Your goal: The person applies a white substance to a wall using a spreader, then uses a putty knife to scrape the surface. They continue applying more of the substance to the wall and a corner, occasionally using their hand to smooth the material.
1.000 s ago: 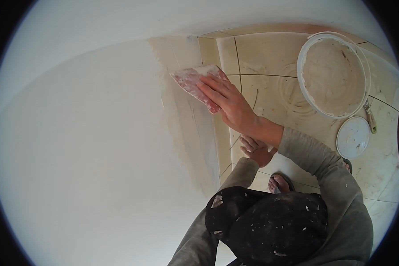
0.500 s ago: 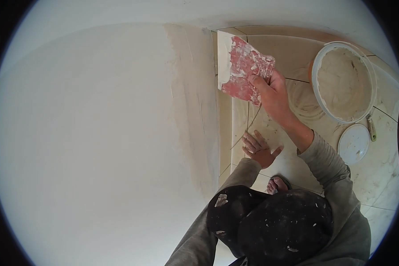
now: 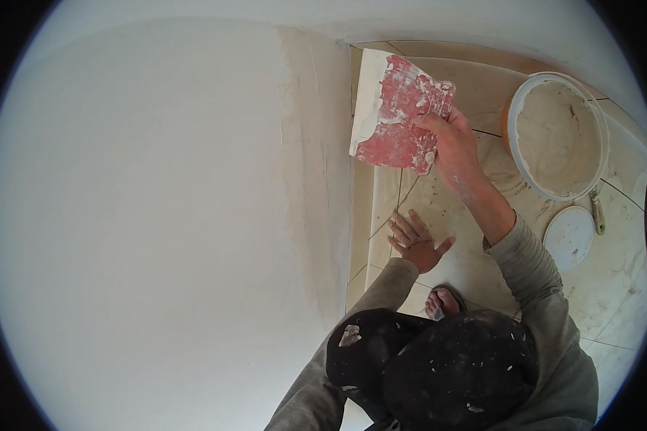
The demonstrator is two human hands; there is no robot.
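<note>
My right hand is closed around a wide red putty spreader, thumb lying on its face. Pale putty coats the spreader's left edge, and white smears cover the red part. Beside it on the left rises a white wall with a beige band of putty near the floor edge. My left hand is over the tiled floor, palm down with fingers spread and nothing in it.
A bucket of beige putty stands at the right. Close below it are a round white lid and a green-handled tool. My sandalled foot and dark, paint-spotted knees are at the bottom. Tile skirting runs along the wall.
The spreader in my right hand has turned slightly, its coated edge tilting the other way. My left hand keeps its spread pose. The whole view has shifted a little.
</note>
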